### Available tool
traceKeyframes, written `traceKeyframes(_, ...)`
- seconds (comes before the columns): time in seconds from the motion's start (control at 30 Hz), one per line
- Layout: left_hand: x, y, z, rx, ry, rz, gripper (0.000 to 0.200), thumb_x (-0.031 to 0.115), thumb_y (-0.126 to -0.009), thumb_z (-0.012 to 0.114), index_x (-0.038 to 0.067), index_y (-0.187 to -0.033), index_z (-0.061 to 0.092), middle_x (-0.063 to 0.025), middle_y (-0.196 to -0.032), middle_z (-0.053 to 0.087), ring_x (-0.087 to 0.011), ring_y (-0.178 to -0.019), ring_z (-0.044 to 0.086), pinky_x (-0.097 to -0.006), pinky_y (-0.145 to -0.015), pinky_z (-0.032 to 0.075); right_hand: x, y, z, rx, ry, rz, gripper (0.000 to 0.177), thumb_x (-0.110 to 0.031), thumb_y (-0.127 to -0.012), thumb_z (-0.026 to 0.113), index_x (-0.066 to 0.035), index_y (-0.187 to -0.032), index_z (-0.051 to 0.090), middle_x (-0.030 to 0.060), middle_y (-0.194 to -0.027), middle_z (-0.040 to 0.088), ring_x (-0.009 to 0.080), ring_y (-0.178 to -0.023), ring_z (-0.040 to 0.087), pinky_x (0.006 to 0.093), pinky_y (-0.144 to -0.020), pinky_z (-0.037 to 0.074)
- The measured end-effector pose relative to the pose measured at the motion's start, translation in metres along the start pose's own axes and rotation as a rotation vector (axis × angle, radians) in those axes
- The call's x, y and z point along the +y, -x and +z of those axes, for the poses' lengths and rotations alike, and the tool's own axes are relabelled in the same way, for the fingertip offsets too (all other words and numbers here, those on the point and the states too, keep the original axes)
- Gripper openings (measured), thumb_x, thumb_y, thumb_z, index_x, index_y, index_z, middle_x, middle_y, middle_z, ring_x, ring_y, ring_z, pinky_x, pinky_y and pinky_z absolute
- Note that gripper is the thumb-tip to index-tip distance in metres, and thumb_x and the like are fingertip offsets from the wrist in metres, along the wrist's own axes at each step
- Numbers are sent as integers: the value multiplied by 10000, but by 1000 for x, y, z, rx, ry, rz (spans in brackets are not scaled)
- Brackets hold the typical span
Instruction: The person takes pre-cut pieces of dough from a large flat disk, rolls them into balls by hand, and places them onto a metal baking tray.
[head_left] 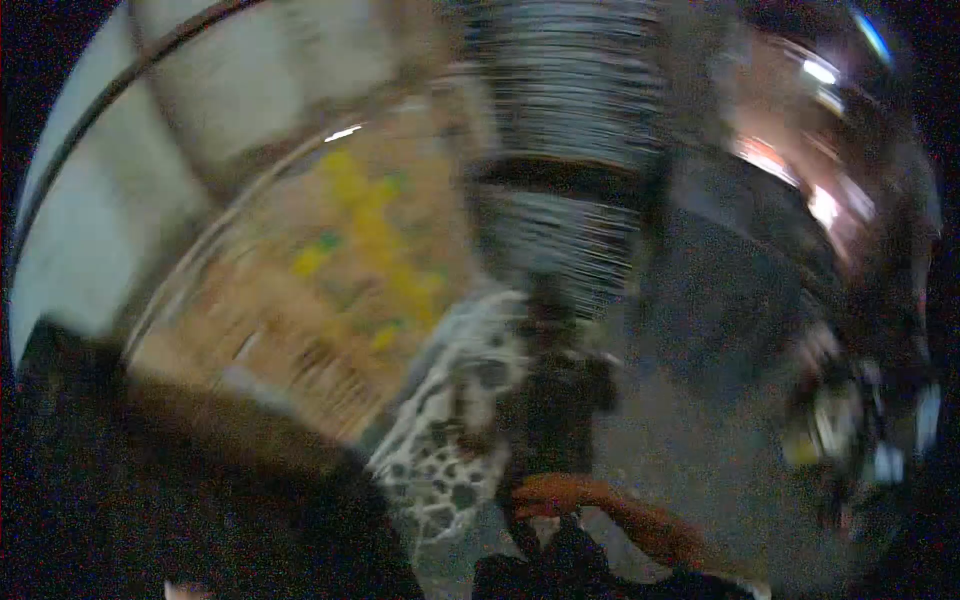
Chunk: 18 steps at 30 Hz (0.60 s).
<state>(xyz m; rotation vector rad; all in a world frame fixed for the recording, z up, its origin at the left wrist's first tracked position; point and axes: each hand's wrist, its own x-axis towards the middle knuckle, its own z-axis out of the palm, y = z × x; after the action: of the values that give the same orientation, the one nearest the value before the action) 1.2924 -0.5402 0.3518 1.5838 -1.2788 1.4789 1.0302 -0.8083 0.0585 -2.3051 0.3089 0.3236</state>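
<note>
Dark, narrow upright object [558, 400] stands at lower centre, just beyond the person's right hand [550, 495], whose forearm comes in from the lower right. Hand and object seem to meet or overlap, but blur hides the fingers, so whether they grip, rest or stay open I cannot tell. The left hand cannot be made out. Good handling here, I judge, calls for a slower, steadier head, the fingers in plain sight and a sure hold before any weight is taken.

Just left of the object lies a white, dark-spotted sheet-like thing [445, 440]; beyond it spreads a broad tan surface [270, 300] with yellow and green patches. Pale panels [240, 95] run behind, grey ridged material [570, 80] shows at top centre, and bright lights [820, 70] glare at upper right above dim, smeared clutter [840, 420].
</note>
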Motion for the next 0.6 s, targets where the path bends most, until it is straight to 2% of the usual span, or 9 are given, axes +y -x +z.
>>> traceKeyframes(0.07,-16,5,-27,-61,-204,-16,260,155,-955,531,-54,-862,653,-187,-875,641,-319,-849,616,-487,-846,489,28,-30,-16,120,-173,-211,565,-484,-957,467,-19,-1273,523,218,-1104,603,360,-1029,588,437,-887,469)
traceKeyframes(0.13,-31,14,-59,-171,-277,-39,181,124,-927,534,-32,-903,623,-193,-912,627,-320,-911,598,-528,-935,453,-2,-64,-68,-111,-238,-223,566,-444,-949,519,-26,-1328,486,211,-1154,597,324,-1064,591,400,-912,458)
traceKeyframes(0.17,-29,7,-55,-92,-340,-39,194,137,-902,519,-7,-781,568,-155,-788,575,-296,-804,577,-568,-895,452,-15,-85,-81,-189,-208,-184,535,-410,-945,544,-23,-1311,504,204,-1168,600,300,-1068,596,385,-908,460)
traceKeyframes(0.2,-20,-2,-67,-156,-425,-99,200,147,-898,524,1,-782,595,-145,-795,604,-293,-787,592,-541,-884,457,-29,-100,-83,-244,-170,-135,504,-376,-941,569,-19,-1294,521,197,-1182,603,275,-1071,602,371,-904,462)
traceKeyframes(0.27,-34,3,-84,-116,-465,-83,151,136,-847,589,26,-750,626,-118,-800,631,-276,-792,605,-497,-867,460,-57,-135,-83,-222,-187,-271,466,-347,-936,589,-8,-1255,558,176,-1158,611,243,-1028,612,366,-874,474)
traceKeyframes(0.4,-66,25,-122,-189,-609,-160,66,113,-794,632,51,-789,656,-90,-828,637,-258,-827,612,-462,-883,458,-133,-209,-61,-256,-245,-447,318,-226,-902,646,-4,-1129,634,120,-957,673,187,-886,631,314,-832,490)
traceKeyframes(0.43,-100,23,-100,-209,-657,-171,59,115,-786,641,61,-796,660,-86,-836,635,-257,-824,614,-453,-885,458,-146,-260,-75,-285,-232,-470,318,-226,-902,646,-4,-1129,634,120,-957,673,187,-886,631,314,-832,490)
traceKeyframes(0.53,-141,29,-113,-251,-830,-230,61,68,-749,674,65,-806,652,-73,-864,631,-264,-867,606,-428,-868,463,-205,-338,-73,-266,-141,-818,272,-190,-899,631,-11,-1104,646,129,-942,671,232,-899,649,328,-832,501)
traceKeyframes(0.6,-156,23,-128,-249,-866,-289,90,43,-736,688,59,-815,647,-74,-878,627,-271,-890,600,-415,-853,462,-272,-362,-99,-338,-127,-763,251,-172,-895,628,-8,-1083,654,138,-962,674,250,-910,652,340,-839,503)
